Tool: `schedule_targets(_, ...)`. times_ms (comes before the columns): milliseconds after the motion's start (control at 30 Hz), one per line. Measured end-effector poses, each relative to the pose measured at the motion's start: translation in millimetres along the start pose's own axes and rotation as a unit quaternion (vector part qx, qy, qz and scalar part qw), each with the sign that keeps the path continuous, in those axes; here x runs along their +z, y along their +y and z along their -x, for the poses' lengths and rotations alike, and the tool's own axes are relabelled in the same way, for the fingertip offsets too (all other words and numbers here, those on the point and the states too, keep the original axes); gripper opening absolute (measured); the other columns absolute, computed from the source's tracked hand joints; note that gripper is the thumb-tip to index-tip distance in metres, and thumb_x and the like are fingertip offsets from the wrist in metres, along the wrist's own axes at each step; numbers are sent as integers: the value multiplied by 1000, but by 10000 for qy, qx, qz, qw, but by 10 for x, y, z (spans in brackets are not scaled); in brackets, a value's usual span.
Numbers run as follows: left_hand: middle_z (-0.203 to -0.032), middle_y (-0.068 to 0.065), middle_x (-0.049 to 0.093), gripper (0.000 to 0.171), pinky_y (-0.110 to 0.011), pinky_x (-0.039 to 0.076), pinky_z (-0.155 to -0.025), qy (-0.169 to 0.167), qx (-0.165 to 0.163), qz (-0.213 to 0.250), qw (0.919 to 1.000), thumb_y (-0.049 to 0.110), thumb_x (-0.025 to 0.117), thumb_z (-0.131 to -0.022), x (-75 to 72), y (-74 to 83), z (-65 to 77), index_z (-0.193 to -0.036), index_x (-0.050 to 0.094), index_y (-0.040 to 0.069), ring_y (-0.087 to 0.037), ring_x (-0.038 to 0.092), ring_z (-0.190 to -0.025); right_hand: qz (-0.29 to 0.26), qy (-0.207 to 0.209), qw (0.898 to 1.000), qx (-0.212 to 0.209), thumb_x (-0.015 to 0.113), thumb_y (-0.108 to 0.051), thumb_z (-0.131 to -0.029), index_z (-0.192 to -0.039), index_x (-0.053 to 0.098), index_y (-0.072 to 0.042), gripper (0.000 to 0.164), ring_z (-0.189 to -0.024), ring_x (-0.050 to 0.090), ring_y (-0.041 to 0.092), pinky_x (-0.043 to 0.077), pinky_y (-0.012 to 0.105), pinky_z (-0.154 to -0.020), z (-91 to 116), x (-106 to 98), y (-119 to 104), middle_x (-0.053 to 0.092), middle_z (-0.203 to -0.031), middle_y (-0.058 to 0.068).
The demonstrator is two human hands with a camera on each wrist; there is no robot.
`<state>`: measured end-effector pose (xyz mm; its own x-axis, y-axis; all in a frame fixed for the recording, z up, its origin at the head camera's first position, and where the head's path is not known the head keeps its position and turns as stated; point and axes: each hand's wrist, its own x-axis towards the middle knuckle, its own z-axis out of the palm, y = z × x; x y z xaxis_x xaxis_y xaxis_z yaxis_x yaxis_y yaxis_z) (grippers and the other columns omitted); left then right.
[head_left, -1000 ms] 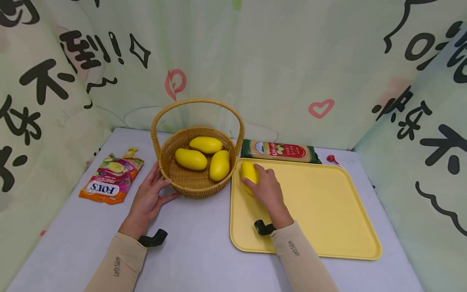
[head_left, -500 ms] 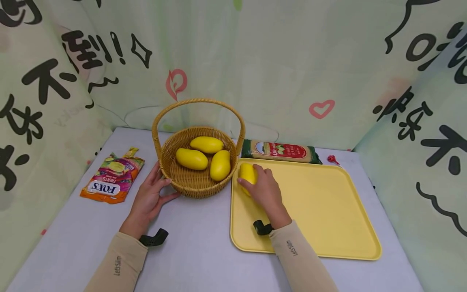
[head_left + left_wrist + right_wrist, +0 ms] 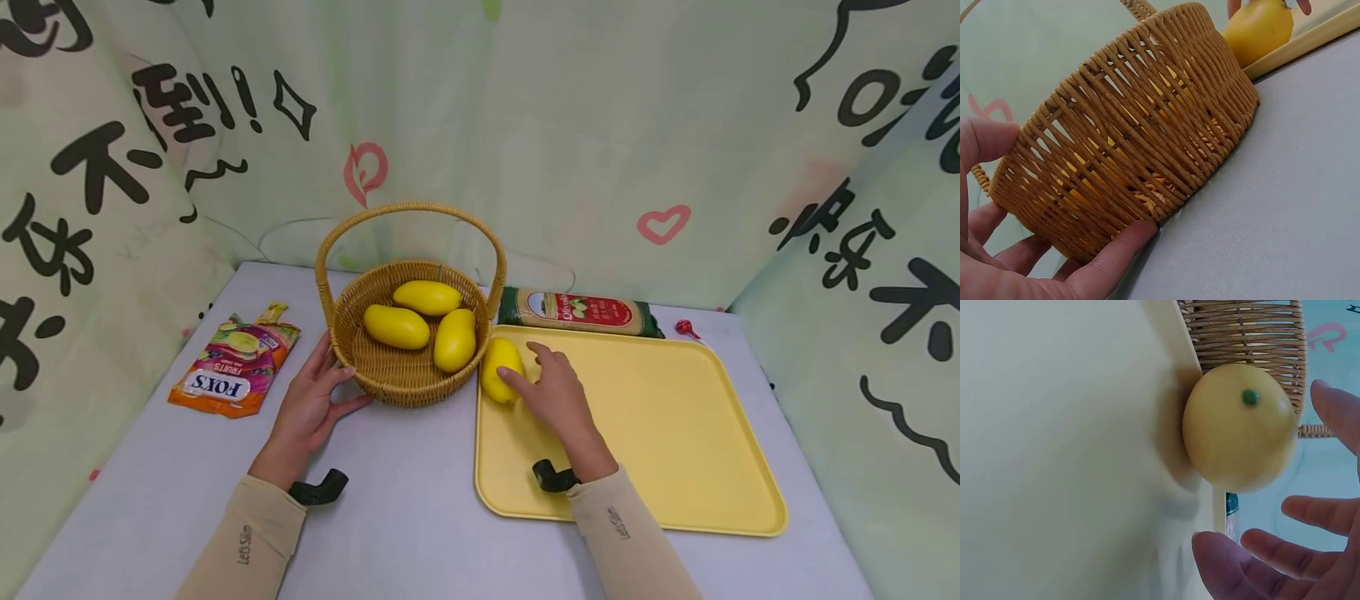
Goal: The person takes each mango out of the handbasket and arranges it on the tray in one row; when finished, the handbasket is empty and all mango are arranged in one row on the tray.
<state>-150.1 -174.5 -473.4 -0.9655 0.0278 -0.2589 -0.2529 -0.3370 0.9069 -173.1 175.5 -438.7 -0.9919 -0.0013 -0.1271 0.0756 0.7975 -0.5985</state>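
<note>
My left hand (image 3: pixel 307 417) holds the left side of a round wicker basket (image 3: pixel 408 389), a finger at its rim and others spread low along the wall. Several yellow mangoes, one of them the front left mango (image 3: pixel 396 327), lie inside the basket. Another mango (image 3: pixel 501 371) rests at the left edge of the yellow tray (image 3: pixel 637 433), close beside the basket. In the right wrist view this mango (image 3: pixel 1241 431) shows its green stem spot. My right hand (image 3: pixel 558 400) is spread just right of it, fingers parted and holding nothing.
A FOX'S candy bag (image 3: pixel 236 367) lies left of the basket. Behind the tray is a long green-ended Olivoila packet (image 3: pixel 581 310). A small red lollipop (image 3: pixel 684 327) lies by the tray's far right corner. Printed curtains (image 3: pixel 570 150) enclose the table.
The right hand moved the mango slightly left on the tray, then let go and drew back to the right, fingers spreading. The left hand stays on the basket.
</note>
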Motion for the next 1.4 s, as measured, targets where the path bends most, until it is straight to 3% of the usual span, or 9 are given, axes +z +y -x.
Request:
schedule_targets(200, -180, 9, 7, 76, -68, 47, -110, 24, -30, -3, 10000, 9, 48, -111, -10, -2, 6, -166, 18, 52, -31, 24, -163, -134, -122, 9998, -115, 70, -53, -98, -161, 43, -12, 79, -110, 64, 34, 58, 49, -95, 37, -28, 57, 56, -148, 22)
schedule_targets(500, -180, 10, 9, 76, -68, 46, -112, 91, -104, 10, 9999, 9, 48, -111, -23, 21, -3, -165, 19, 54, -30, 25, -163, -288, -216, 9986, -392, 71, -49, -99, -161, 43, -12, 78, -129, 62, 40, 57, 55, -105, 129, -88, 168, 52, -155, 21)
schedule_targets(733, -180, 10, 10, 75, -68, 45, -113, 138, -84, 39, 9999, 11, 51, -110, -16, -7, -21, -166, 21, 51, -31, 26, -162, -574, 131, 9964, -609, 72, -42, -100, -159, 45, -10, 72, -146, 46, 42, 57, 57, -106, 317, -253, 206, 43, -162, 21)
schedule_targets(867, -180, 10, 10, 75, -68, 47, -111, 157, -17, 34, 9999, 12, 52, -110, 2, -36, -25, -167, 20, 49, -31, 27, -162, -1101, 527, 9899, -718, 73, -39, -100, -155, 50, -11, 66, -144, 50, 39, 60, 55, -102, 437, -351, 152, 48, -159, 17)
schedule_targets(1100, -180, 11, 11, 75, -68, 48, -110, 241, -69, -68, 9997, 13, 52, -109, 14, -43, -30, -166, 21, 51, -31, 26, -162, -2063, 711, 9718, -892, 75, -35, -99, -148, 57, -13, 56, -130, 67, 29, 65, 31, -90, 438, -384, 8, 63, -146, 10)
schedule_targets(1300, -180, 12, 10, 75, -68, 48, -110, 225, -93, -68, 9997, 12, 51, -110, 5, -28, -26, -165, 21, 53, -30, 24, -163, -1460, 266, 9807, -1273, 77, -33, -98, -145, 62, -13, 54, -129, 67, 33, 64, 49, -95, 271, -380, -235, 62, -149, 10)
schedule_targets(1400, -180, 12, 9, 75, -68, 47, -111, 208, -121, -74, 9997, 12, 50, -110, 1, -25, -23, -165, 20, 53, -30, 23, -163, -1125, 36, 9840, -1379, 77, -33, -98, -146, 62, -12, 54, -128, 68, 36, 63, 52, -95, 180, -385, -390, 61, -151, 12)
